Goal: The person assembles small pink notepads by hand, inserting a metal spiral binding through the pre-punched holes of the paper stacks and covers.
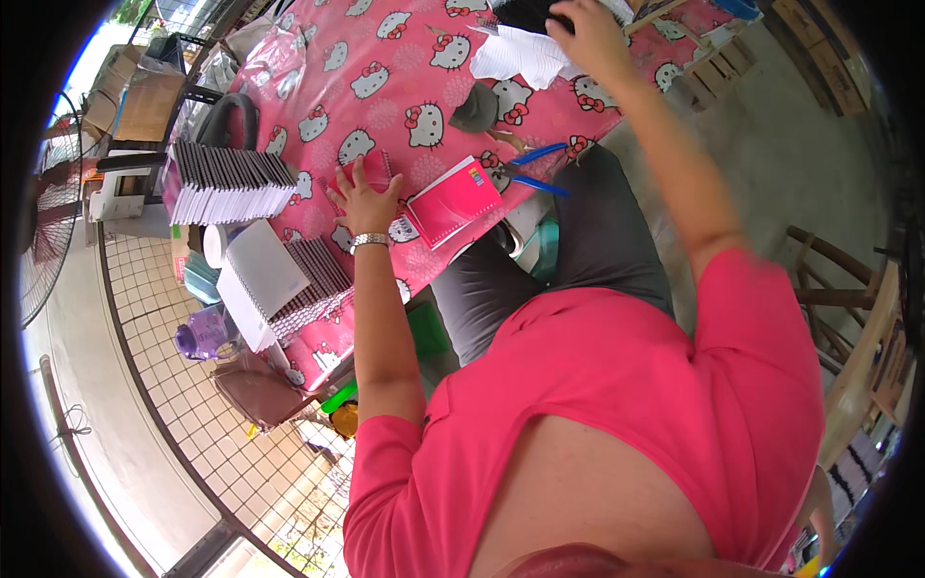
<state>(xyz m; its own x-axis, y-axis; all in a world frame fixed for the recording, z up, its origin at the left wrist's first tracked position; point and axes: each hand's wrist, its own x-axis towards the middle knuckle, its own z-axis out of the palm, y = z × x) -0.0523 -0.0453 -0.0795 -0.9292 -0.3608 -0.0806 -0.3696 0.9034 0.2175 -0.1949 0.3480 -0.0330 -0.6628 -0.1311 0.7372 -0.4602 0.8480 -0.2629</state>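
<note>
Two bare hands in my head view, both over the pink patterned tablecloth (330,92). Left hand (367,203): palm down, fingers spread wide across a small red notebook (380,169); its wire binding shows beyond the fingers, on the right. Right hand (584,33): at the far edge of view, fingers bent against a black pile (528,13); I cannot tell whether it grips anything. Crumpled white paper (520,60) lies on the near side of that pile.

A larger pink notebook (453,202) rests near the table's near edge, right of the left hand, lying at a slant. Pliers with blue handles (542,185) sit just right of it. I note a grey object (475,108) farther off, kind unclear. Left side: a far stack of spiral-bound notebooks (229,185) and a nearer stack (279,281), a white sheet-like face showing on the latter.
</note>
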